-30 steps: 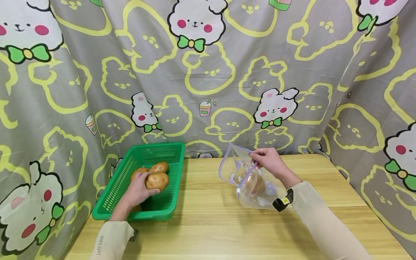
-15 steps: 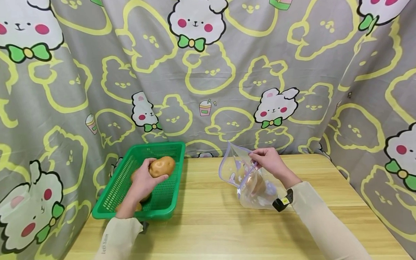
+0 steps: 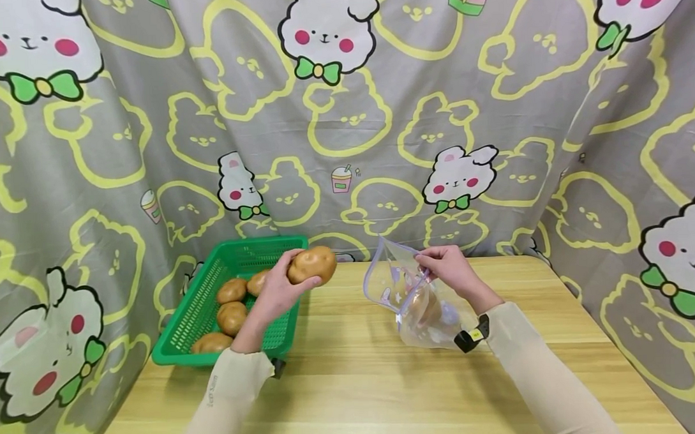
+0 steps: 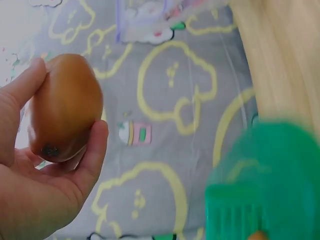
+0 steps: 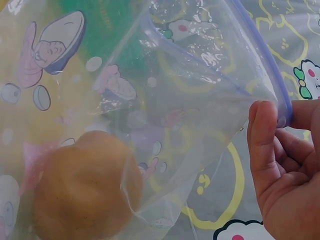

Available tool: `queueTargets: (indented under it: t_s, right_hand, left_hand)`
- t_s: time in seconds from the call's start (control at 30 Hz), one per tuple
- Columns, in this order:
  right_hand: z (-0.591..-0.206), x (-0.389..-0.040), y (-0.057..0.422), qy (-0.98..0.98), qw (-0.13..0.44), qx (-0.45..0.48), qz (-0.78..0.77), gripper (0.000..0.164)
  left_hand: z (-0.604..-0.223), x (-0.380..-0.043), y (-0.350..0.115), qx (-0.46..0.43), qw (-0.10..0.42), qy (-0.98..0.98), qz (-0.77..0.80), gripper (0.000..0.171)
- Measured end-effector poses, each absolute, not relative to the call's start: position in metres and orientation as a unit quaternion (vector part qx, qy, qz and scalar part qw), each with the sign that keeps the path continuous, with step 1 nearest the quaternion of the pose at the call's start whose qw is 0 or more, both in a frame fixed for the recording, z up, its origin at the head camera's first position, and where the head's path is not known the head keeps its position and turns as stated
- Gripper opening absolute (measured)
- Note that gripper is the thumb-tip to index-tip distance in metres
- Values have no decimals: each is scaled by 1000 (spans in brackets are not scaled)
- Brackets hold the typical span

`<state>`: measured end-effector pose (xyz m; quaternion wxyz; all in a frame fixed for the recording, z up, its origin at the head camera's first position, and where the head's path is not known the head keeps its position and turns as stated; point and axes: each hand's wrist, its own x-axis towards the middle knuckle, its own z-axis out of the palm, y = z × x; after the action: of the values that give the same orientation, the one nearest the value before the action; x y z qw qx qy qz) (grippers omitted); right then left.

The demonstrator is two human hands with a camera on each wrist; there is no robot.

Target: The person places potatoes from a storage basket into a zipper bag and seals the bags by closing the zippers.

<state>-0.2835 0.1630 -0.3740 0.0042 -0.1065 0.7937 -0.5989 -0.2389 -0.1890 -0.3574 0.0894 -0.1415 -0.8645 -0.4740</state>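
My left hand (image 3: 278, 289) grips a brown potato (image 3: 313, 265) in the air, just past the right rim of the green basket (image 3: 298, 321). In the left wrist view thumb and fingers curl round that potato (image 4: 67, 107). With thumb and fingertips my right hand (image 3: 454, 271) pinches the purple-edged mouth of a clear zip bag (image 3: 411, 330). The bag's mouth gapes toward the left, and a potato (image 5: 90, 187) shows through its printed plastic in the right wrist view. Several more potatoes (image 3: 232, 318) lie in the basket, one partly hidden behind my left hand.
The wooden table (image 3: 353, 383) carries the basket at its left and the bag right of centre. A grey patterned curtain (image 3: 344, 128) hangs behind the table and along both sides. Bare tabletop lies between basket and bag.
My left hand has lifted one potato out of the basket and carried it right, toward the bag. My right hand keeps its pinch on the bag's edge in the same place.
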Motion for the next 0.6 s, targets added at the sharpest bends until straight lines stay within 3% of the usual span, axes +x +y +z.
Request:
queueTargets:
  t_s: [0.2, 0.6]
  right_hand:
    - [-374, -283, 166, 796, 6, -108, -595, 30]
    - [-375, -283, 164, 806, 5, -130, -578, 28]
  left_hand:
    - [-337, -223, -156, -152, 47, -835, -527, 63]
    - [-379, -253, -123, -206, 5, -794, -571, 58]
